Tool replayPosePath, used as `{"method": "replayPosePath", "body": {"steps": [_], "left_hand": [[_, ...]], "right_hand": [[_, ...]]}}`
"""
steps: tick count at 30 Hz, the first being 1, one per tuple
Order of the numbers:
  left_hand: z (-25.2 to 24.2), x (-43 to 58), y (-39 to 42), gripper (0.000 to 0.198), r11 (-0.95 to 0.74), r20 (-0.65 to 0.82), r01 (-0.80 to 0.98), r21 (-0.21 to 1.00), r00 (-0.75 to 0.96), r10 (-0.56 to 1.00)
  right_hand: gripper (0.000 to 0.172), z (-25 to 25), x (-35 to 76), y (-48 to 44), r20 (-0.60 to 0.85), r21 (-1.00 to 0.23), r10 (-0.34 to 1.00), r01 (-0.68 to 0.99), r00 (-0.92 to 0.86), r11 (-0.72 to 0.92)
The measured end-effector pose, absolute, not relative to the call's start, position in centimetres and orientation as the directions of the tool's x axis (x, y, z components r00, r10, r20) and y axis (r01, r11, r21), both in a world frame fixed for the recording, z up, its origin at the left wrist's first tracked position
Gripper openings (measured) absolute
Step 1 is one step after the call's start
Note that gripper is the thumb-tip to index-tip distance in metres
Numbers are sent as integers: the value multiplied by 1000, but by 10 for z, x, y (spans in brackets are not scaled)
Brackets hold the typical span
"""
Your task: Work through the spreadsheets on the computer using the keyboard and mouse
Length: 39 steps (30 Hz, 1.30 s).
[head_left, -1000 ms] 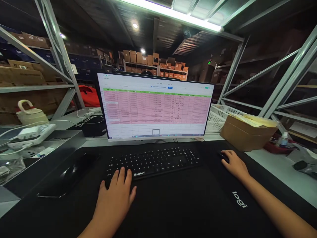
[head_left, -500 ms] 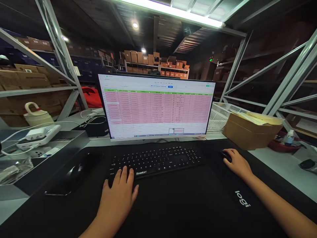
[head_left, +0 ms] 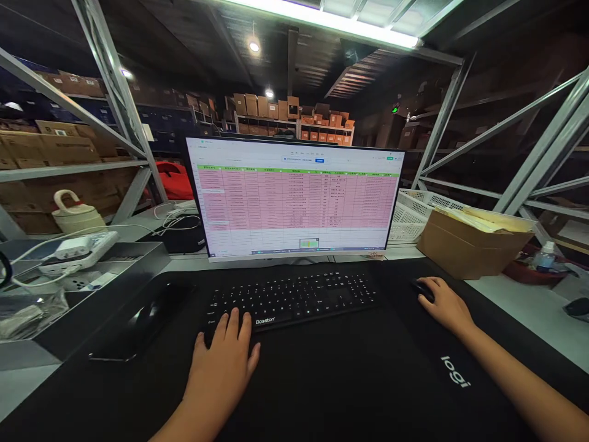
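Observation:
My left hand [head_left: 225, 353] lies palm down with its fingers spread over the lower left keys of a black keyboard [head_left: 294, 301]. To the right, my right hand [head_left: 444, 304] is wrapped over a black computer mouse [head_left: 424, 291], which is mostly covered by the fingers. Both rest on a large black desk mat [head_left: 322, 387] with a "logi" mark at the right. Behind the keyboard stands a monitor [head_left: 294, 199] showing a spreadsheet with pink rows and a green header. A small preview box shows near the bottom of the screen.
A dark glossy phone-like object [head_left: 142, 319] lies on the mat at left, beside a grey tray [head_left: 124, 264] holding a white power strip [head_left: 80, 252] and cables. An open cardboard box [head_left: 469, 245] and white baskets [head_left: 405, 221] stand at right. Metal shelving surrounds the desk.
The small preview at the screen's bottom has shifted left and now shows a different picture. The view has turned slightly left; both hands keep their places.

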State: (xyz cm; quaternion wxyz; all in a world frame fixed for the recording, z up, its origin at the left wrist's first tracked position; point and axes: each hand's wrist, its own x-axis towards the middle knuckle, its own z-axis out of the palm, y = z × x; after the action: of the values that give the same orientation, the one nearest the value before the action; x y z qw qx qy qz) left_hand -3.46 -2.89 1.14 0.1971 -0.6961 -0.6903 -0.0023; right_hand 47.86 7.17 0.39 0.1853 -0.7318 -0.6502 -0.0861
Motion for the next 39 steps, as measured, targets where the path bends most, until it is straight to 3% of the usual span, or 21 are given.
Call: {"method": "replayPosePath", "body": {"steps": [39], "left_hand": [[15,-33,-30,56,44,256,953,-301,36,966]], "right_hand": [[42,7,475,70,392,-180,912,982,122,-53]]}}
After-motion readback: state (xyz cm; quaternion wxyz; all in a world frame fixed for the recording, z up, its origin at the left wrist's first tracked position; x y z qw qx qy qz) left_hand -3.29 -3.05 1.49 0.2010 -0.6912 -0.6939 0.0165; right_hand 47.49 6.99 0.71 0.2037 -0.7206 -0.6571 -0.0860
